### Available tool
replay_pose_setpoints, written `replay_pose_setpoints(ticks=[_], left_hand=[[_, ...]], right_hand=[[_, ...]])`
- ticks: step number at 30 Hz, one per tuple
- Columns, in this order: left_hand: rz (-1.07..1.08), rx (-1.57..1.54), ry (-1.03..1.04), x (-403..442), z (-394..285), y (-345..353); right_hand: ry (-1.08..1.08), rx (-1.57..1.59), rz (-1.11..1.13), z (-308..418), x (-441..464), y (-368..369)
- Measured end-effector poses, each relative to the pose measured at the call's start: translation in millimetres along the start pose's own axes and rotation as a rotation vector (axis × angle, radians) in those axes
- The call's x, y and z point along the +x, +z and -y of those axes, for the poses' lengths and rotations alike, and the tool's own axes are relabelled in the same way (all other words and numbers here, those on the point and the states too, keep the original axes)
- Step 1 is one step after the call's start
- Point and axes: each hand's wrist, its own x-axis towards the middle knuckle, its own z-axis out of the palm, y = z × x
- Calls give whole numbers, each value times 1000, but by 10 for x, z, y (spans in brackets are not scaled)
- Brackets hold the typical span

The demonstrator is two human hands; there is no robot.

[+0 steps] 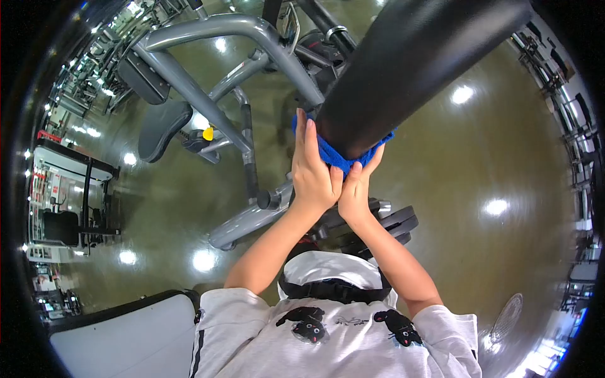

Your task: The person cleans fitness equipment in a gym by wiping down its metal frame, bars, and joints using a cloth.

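Note:
A blue cloth (340,160) is wrapped around the lower end of a long black padded cushion (409,69) that slants up to the right. My left hand (313,169) presses the cloth from the left, its fingers pointing up along the pad's side. From the right, my right hand (359,186) cups the cloth at the pad's end, with its fingers partly hidden behind it. Both hands meet near the thumbs, just below the pad's tip.
A grey-framed exercise machine (220,28) with a dark seat (165,131) and a yellow knob (208,133) stands at the left. Weight plates (400,220) lie low beyond my right forearm. A white panel (126,340) is at the lower left. More gym equipment lines both sides.

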Motion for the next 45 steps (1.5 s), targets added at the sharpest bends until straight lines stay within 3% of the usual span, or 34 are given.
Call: replay_pose_setpoints(ticks=[7,13,14,18,19,21,22,24,27,31,33,35,37,39,41,43,45], left_hand=[[127,-119,-178,-569,230,-125],[223,-185,-311,-1090,397,-245],[239,-226,-343,-1185,433,-269],[376,-242,-445,-1562,567,-458],[458,-232,-513,-1635,589,-508],[415,-254,-512,-1652,625,-590],[455,-283,-585,-1603,647,-654],[430,-359,-752,-1492,686,-705],[394,-309,-754,-946,665,-787],[109,-438,-212,-157,629,-685],[64,-440,-128,160,571,-626],[69,-449,-105,387,526,-477],[117,-809,-346,455,421,-244],[230,-602,-196,436,426,-49],[292,-845,-373,287,403,4],[329,-833,-399,212,395,-62],[368,-819,-430,90,432,-103]], right_hand=[[36,-126,-58,-207,-503,205],[159,-192,44,-460,-992,306],[267,-174,133,-478,-1084,276],[291,-335,143,-408,-1287,279],[367,-336,151,-398,-1327,256],[517,-339,164,-392,-1376,173],[680,-406,183,-318,-1333,93],[617,-357,130,-335,-1345,-82],[597,-293,-18,176,-953,-206],[289,-415,-322,737,-476,-308],[88,-211,-454,906,-319,-287],[-100,-312,-511,1036,-154,-263],[-184,-231,-482,1096,37,-143],[-153,-304,-372,994,76,-75],[-159,-579,-235,998,5,-4],[-207,-731,-153,880,-66,53],[-102,-782,-87,766,-175,114]])
